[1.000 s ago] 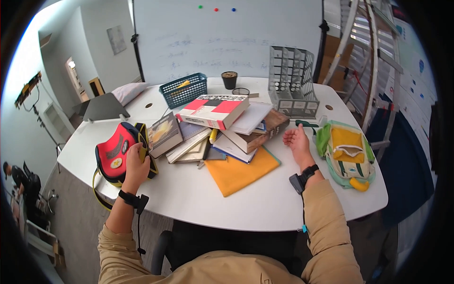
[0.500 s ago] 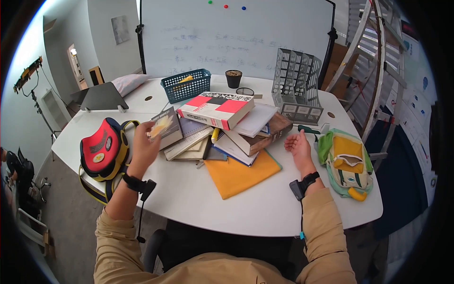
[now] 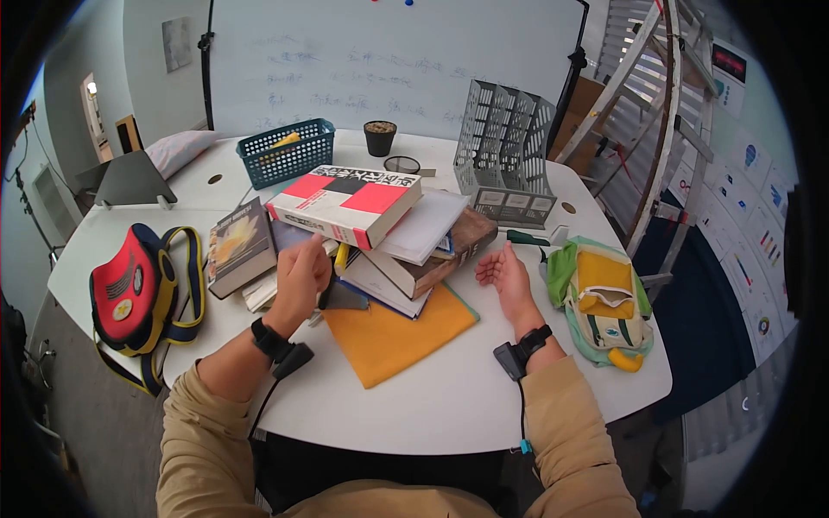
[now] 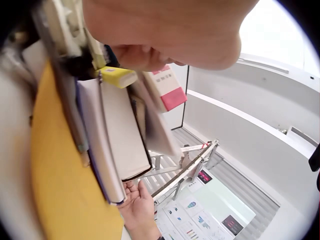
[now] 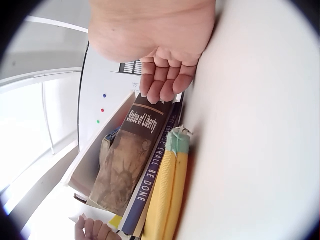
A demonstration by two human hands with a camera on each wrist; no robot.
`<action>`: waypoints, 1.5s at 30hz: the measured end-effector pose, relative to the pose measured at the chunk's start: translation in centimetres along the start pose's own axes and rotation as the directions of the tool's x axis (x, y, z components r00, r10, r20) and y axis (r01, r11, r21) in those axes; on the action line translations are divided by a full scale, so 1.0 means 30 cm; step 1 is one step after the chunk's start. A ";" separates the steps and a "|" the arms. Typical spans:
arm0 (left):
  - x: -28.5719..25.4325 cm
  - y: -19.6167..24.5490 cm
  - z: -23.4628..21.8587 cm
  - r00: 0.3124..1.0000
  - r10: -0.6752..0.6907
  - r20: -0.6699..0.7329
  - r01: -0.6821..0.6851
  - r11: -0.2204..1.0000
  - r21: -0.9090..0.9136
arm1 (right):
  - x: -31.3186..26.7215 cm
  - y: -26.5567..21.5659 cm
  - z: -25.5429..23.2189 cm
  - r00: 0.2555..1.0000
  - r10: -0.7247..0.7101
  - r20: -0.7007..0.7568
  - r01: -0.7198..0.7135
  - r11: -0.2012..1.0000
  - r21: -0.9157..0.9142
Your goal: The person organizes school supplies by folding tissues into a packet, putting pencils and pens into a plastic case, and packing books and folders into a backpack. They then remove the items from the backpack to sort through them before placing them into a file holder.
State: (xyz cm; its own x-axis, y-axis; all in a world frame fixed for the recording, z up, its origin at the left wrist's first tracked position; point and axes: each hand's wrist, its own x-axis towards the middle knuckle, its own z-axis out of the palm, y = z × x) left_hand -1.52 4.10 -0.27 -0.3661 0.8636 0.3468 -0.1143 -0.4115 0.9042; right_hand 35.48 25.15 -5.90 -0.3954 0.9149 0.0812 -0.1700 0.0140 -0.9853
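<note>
My left hand (image 3: 298,285) is over the left front of a book pile, fingers loosely bent, close to a yellow object (image 3: 343,257); I cannot tell if it touches anything. The left wrist view has that yellow object (image 4: 118,77) just below the hand. A thick red-and-white book (image 3: 345,203) tops the pile. To the pile's right, my right hand (image 3: 509,283) rests palm inward on the table, fingers loosely bent, holding nothing. Near it in the right wrist view are the brown "Statue of Liberty" book (image 5: 125,160) and an orange-yellow pouch (image 5: 167,195).
A red bag (image 3: 125,289) is at the table's left and a green-and-yellow backpack (image 3: 604,302) at its right. Behind the pile stand a teal basket (image 3: 285,155), a potted plant (image 3: 379,140) and a grey file rack (image 3: 505,155). A book with a flower cover (image 3: 240,246) leans at left.
My left hand has let go of the red bag and moved right to the books; the bag now lies farther left. The head view has shifted. My right hand has stayed beside the pile.
</note>
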 end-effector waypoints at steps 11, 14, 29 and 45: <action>-0.061 0.015 -0.027 0.954 -0.298 0.034 0.287 0.873 -0.394 | -0.036 -0.025 0.038 0.998 -0.013 -0.059 0.012 1.000 -0.029; -0.064 0.008 -0.033 0.955 -0.297 0.010 0.270 0.856 -0.441 | -0.037 -0.027 0.037 0.998 0.012 -0.061 -0.013 1.000 -0.024; -0.079 0.018 -0.033 0.960 -0.280 0.005 0.252 0.855 -0.453 | -0.050 -0.022 0.031 0.997 -0.009 -0.077 0.008 1.000 -0.019; -0.054 0.010 -0.063 0.957 -0.287 -0.048 0.205 0.780 -0.591 | -0.046 -0.013 0.039 0.996 -0.009 -0.094 0.005 0.999 -0.038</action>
State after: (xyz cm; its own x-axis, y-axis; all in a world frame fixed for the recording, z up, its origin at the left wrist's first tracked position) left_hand -2.70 2.04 -1.03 -0.3613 0.9305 0.0600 -0.7099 -0.3162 0.6293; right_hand 35.04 23.42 -5.47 -0.3070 0.9487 0.0753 -0.1377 0.0340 -0.9899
